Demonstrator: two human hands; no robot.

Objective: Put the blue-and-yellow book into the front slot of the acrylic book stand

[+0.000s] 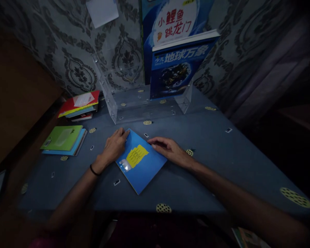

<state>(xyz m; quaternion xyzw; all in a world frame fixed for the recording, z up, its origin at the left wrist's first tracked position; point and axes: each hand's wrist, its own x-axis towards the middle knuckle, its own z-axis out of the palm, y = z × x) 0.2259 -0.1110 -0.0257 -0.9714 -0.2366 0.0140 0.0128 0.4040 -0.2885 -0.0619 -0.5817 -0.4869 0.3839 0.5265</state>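
A clear stand [111, 103] sits beyond the fingers of both hands. In it, up and to the right of the left fingertips, a dark-blue book [176, 76] leans, its cover reading 少儿 and 地球万象; behind it rises a taller book [150, 26] titled 小鲤鱼跳龙门. Between the hands, flat on the patterned tablecloth [204, 137], lies a bright-blue booklet [147, 172] with a yellow patch [138, 155] of print (too small to read). The left hand [115, 144] has its fingers bent over the booklet's far corner — whether they pinch it, I cannot tell. The right hand [172, 150] curls its fingers loosely at the right-hand edge — again, I cannot tell if they grip. Left of the left fingers, a green book [62, 137] tops a light-blue one [79, 144], and farther off a red-and-yellow book [80, 102] with a pale label crowns another pile.
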